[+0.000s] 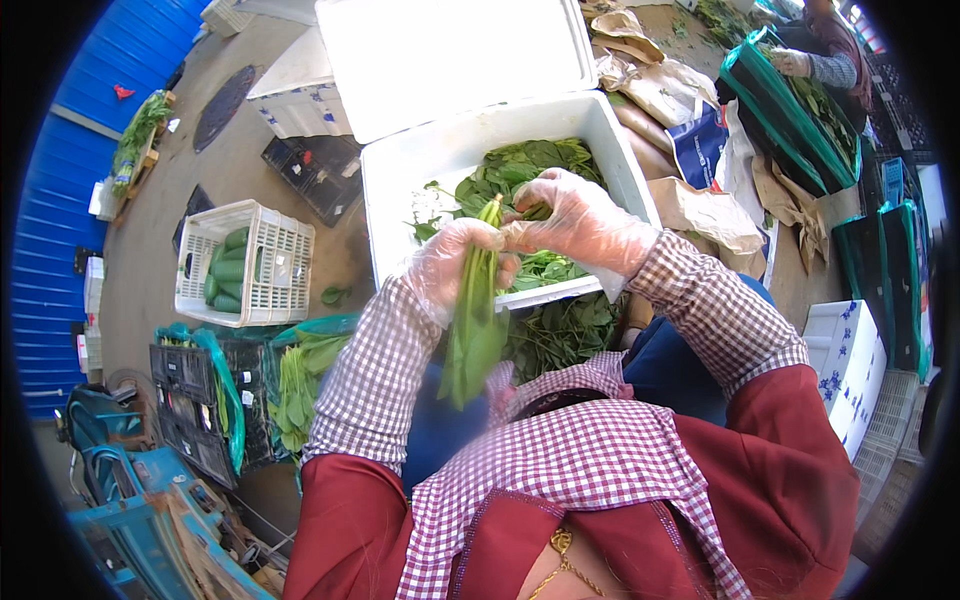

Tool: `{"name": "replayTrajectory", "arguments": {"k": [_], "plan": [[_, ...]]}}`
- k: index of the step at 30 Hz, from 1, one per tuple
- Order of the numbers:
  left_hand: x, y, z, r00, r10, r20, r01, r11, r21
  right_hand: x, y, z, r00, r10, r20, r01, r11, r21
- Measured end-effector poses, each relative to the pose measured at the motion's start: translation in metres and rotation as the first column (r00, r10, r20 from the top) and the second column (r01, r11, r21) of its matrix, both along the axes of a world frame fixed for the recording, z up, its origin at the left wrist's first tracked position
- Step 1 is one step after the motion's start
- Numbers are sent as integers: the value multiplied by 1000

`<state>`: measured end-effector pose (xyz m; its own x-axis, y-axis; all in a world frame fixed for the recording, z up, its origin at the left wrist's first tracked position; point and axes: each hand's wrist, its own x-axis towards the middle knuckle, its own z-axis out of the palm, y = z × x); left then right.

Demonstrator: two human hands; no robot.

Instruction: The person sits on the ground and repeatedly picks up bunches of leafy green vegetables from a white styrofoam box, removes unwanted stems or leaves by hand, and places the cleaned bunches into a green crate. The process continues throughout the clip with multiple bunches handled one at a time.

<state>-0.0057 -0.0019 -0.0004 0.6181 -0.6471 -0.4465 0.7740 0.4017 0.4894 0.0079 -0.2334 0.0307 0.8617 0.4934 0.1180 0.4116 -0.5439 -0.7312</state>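
My left hand (459, 259), in a clear plastic glove, is closed round a bunch of leafy greens (474, 330); the stem ends point up and the leaves hang over my lap. Close beside it, my right hand (566, 217), gloved the same way, has its fingers curled at the stems, with a bit of green between thumb and fingers. Both hands are over the near part of a white foam box (630, 161) that holds more loose leafy greens (517, 169). Its white foam lid (457, 67) stands at the far side. Dark leafy greens (566, 337) lie below the box's near edge.
At left are a white plastic crate (281, 262) of green cylindrical vegetables and black crates (191, 405) with greens. Brown paper (697, 214) lies to the right of the box. A person (844, 56) works at a green-lined crate (780, 120) at upper right. A foam box (847, 367) stands at right.
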Motion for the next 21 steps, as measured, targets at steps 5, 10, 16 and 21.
{"name": "replayTrajectory", "arguments": {"k": [5, 10, 16, 21], "plan": [[-5, -15, -3, 994, -111, 14, 107, 980, 167, 3, 2, -13, 998, 57, -23, -57, 998, 4], [4, -13, -11, 985, -169, -24, 170, 985, 31, 16, -2, -27, 995, 98, -12, -98, 994, 38], [10, 7, 2, 974, -217, -57, 201, 956, -213, 45, -23, -4, 870, -162, -466, 246, 961, 125], [28, 35, 21, 947, -143, 288, 87, 976, 199, 51, -51, -6, 785, -13, -619, 300, 882, 363]]}}
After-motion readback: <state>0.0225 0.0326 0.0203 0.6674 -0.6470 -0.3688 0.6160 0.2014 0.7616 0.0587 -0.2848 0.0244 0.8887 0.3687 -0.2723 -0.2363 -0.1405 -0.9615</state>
